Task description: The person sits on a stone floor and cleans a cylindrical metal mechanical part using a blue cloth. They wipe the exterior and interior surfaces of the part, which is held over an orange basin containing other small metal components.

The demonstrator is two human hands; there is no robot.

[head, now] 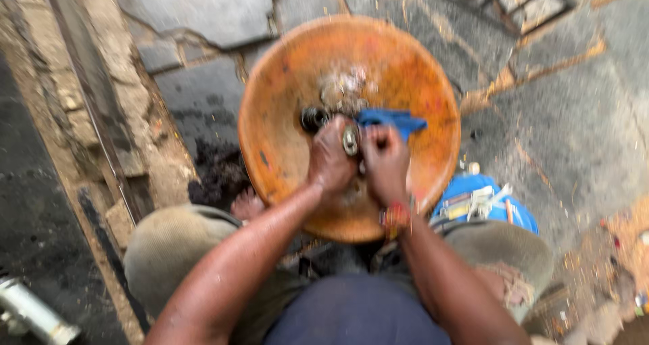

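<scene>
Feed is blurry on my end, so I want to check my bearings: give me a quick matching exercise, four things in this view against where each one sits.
Things:
1. orange basin
2. blue cloth
3. small metal part
4. blue container

Places:
A. on the ground to the right of the basin, beside the person's knee
B. between the left hand and right hand
C. in front of the knees, under both hands
D. inside the basin, just beyond the right hand

Pairs: 1-C, 2-D, 3-B, 4-A
</scene>
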